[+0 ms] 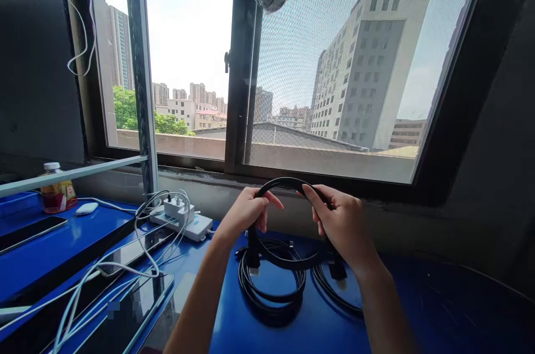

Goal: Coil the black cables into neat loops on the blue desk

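Between my two hands a black cable (288, 182) is bent into a loop above the blue table. My left hand (254, 208) is closed around the loop's left side, with the index finger pointing inward. On the right side my right hand (340, 220) grips the same cable, thumb on top. Dark plugs with light metal tips, one a black connector (252, 258), hang below the hands. Beneath lies a coiled black cable (271, 299) on the table. Another black coil (334, 292) rests to its right, partly hidden by my right wrist.
A white power strip (199, 227) with chargers and tangled white cables stands at the left. Phones and tablets (137, 309) lie nearby. Further left are a bottle (58, 189) and a white mouse-shaped item (87, 209). A metal shelf post (142, 75) rises before the window.
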`<action>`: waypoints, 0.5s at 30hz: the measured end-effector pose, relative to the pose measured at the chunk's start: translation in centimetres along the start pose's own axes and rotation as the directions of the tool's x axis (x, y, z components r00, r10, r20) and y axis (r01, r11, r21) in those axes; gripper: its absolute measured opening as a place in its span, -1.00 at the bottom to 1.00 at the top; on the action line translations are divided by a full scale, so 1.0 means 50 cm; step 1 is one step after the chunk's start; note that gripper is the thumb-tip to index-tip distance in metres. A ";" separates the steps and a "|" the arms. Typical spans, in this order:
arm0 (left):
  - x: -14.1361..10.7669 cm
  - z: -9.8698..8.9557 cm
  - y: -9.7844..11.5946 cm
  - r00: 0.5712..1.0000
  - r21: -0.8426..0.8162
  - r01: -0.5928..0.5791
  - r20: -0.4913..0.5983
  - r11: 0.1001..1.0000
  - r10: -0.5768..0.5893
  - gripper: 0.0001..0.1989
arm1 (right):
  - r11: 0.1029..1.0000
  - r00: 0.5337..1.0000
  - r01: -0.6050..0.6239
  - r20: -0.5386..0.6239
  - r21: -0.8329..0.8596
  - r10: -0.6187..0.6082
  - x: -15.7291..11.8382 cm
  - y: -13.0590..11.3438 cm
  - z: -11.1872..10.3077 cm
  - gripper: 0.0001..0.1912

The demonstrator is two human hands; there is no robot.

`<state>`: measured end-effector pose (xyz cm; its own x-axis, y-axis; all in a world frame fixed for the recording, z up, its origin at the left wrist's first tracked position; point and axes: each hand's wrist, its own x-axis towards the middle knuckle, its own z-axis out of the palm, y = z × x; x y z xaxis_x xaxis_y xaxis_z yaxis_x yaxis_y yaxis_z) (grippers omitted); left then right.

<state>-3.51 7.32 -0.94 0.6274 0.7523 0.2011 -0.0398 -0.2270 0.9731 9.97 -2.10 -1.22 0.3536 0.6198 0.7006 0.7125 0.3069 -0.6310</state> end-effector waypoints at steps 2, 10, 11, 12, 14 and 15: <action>-0.005 -0.005 0.001 1.000 0.023 0.008 0.023 1.000 -0.009 -0.89 | 0.999 1.000 -0.021 -0.010 0.027 0.022 0.002 0.004 0.004 -0.36; 0.007 -0.021 -0.026 0.997 0.123 0.065 -0.057 0.990 -0.059 -0.95 | 0.986 0.984 -0.161 0.074 -0.035 0.163 0.010 0.057 0.046 -0.52; 0.013 -0.023 -0.035 0.994 0.156 0.098 -0.070 0.983 -0.088 -0.93 | 0.980 0.980 -0.165 0.093 -0.114 0.176 0.010 0.062 0.049 -0.59; 0.019 -0.024 -0.044 0.990 0.188 0.130 -0.085 0.974 -0.115 -0.92 | 0.966 0.976 -0.159 0.112 -0.205 0.185 0.010 0.065 0.052 -0.62; 0.030 -0.028 -0.065 0.982 0.228 0.177 -0.111 0.957 -0.155 -0.90 | 0.924 0.966 -0.133 0.160 -0.359 0.201 0.010 0.070 0.056 -0.53; 0.036 -0.030 -0.075 0.978 0.235 0.194 -0.116 0.952 -0.170 -0.89 | 0.905 0.958 -0.126 0.186 -0.405 0.217 0.010 0.072 0.059 -0.49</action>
<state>-3.42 10.45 -4.07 0.5301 0.8468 0.0441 0.2667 -0.2159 0.9393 10.95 1.43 -4.12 0.3805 0.7950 0.4724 0.8460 -0.0930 -0.5250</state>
